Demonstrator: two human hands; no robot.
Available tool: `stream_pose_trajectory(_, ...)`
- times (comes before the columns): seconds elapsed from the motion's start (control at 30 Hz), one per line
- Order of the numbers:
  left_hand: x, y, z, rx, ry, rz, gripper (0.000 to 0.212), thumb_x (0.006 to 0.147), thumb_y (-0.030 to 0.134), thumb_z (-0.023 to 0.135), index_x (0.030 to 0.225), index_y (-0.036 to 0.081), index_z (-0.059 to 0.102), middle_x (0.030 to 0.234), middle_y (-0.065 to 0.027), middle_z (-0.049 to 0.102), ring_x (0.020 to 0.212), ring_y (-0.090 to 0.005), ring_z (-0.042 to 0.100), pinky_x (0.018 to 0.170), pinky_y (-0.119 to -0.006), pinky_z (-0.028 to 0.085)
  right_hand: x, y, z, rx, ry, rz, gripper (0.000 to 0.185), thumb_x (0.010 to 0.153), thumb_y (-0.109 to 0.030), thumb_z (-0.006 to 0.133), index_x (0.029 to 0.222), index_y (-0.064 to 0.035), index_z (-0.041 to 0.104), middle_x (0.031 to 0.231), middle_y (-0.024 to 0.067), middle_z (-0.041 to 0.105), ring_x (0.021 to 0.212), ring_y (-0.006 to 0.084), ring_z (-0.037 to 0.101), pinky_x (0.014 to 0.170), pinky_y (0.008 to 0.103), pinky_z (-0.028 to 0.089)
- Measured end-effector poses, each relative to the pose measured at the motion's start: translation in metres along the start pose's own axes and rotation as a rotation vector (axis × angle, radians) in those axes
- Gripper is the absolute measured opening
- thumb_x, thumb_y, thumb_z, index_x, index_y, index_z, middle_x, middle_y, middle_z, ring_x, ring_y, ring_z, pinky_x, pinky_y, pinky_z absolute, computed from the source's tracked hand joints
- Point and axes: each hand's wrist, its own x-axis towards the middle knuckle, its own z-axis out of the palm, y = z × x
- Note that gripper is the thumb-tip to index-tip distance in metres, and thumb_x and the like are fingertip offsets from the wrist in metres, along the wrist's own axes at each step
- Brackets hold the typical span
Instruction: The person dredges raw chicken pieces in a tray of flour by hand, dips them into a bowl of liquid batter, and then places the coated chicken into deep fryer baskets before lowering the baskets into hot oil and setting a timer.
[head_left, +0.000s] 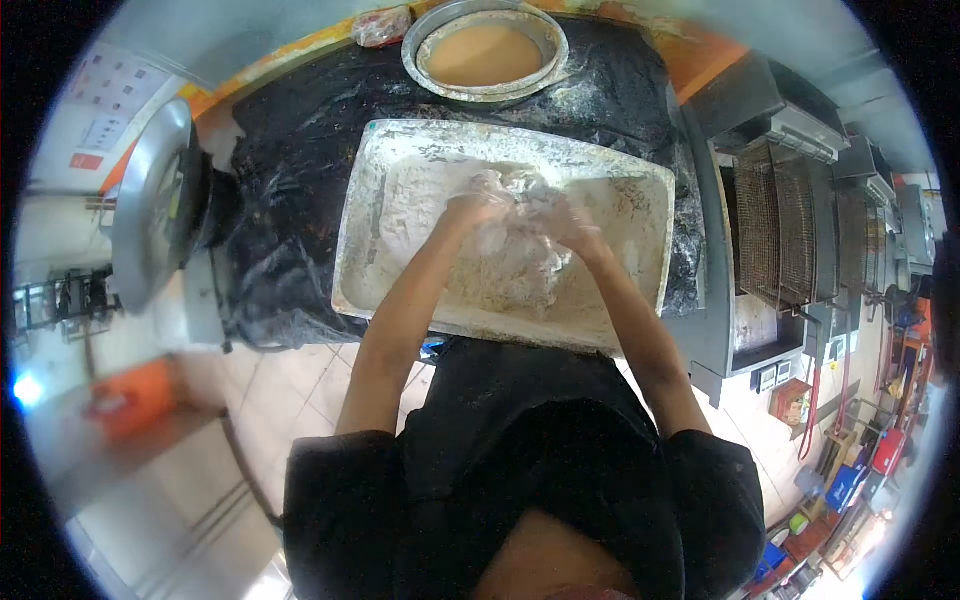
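A wide, flour-crusted rectangular tub (506, 334) lies before me on a black-covered table. White flour (409, 210) is heaped in its left part and spread thinner through the middle. My left hand (480, 206) reaches into the flour near the tub's centre, fingers pointing inward. Close beside it, my right hand (566, 221) is also in the tub, blurred. Both seem to wear thin clear gloves. Pale floury lumps show between and below the hands; whether either hand grips one cannot be made out.
Beyond the tub stands a round metal basin (409, 52) holding tan liquid (487, 54). A plastic-wrapped packet (381, 27) is left of it. A large metal pan (154, 210) stands at the left. On the right are fryers with wire baskets (776, 225) and protruding red handles (811, 412).
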Motion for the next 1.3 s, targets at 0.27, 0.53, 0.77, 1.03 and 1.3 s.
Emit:
stream_pose_trajectory(0.27,0.036,-0.023,0.051,0.199,0.259,0.078,0.033,0.077,0.032,0.060,0.093,0.004,0.066,0.100,-0.0186,0.064,0.089,-0.0308,0.062,0.080,-0.038,0.048,-0.003,-0.068,-0.019,-0.609,0.000,0.226,0.025,0.082,-0.010,0.057,0.105,-0.0009,0.060,0.092,0.0135,0.065,0.084,0.0232,0.063,0.074,0.0323,0.051)
stream_pose_trajectory(0.53,0.013,-0.044,0.009,-0.098,0.141,-0.160,0.035,0.080,0.028,0.060,0.106,0.006,0.064,0.108,-0.0152,0.064,0.103,-0.0256,0.060,0.086,-0.034,0.047,-0.035,0.037,-0.044,0.372,-0.043,0.023,0.032,0.079,-0.017,0.059,0.108,-0.0032,0.063,0.101,0.0145,0.065,0.097,0.0296,0.061,0.090,0.0386,0.046)
stream_pose_trajectory(0.77,-0.008,-0.005,-0.001,-0.048,-0.049,-0.299,0.046,0.075,0.025,0.065,0.116,0.004,0.056,0.115,-0.0149,0.061,0.103,-0.0238,0.059,0.087,-0.038,0.046,-0.036,0.135,-0.013,-0.203,0.029,-0.011,0.033,0.076,-0.019,0.059,0.102,0.0007,0.065,0.103,0.0144,0.066,0.094,0.0261,0.063,0.084,0.0347,0.049)
stream_pose_trajectory(1.03,-0.039,-0.029,-0.017,-0.876,0.032,-0.148,0.040,0.085,0.023,0.060,0.118,0.001,0.057,0.111,-0.0100,0.062,0.099,-0.0179,0.056,0.086,-0.032,0.044,-0.044,-0.010,-0.055,1.033,0.114,0.424,0.047,0.075,-0.021,0.063,0.114,0.0057,0.059,0.111,0.0183,0.063,0.101,0.0257,0.061,0.088,0.0314,0.049)
stream_pose_trajectory(1.3,-0.047,-0.032,-0.035,-0.655,0.022,-0.196,0.032,0.086,0.016,0.058,0.112,-0.003,0.061,0.106,-0.0091,0.064,0.096,-0.0175,0.057,0.088,-0.031,0.043,-0.051,0.026,-0.058,1.316,0.019,0.306,0.049,0.077,-0.010,0.067,0.122,0.0010,0.051,0.107,0.0109,0.064,0.091,0.0177,0.062,0.080,0.0281,0.052)
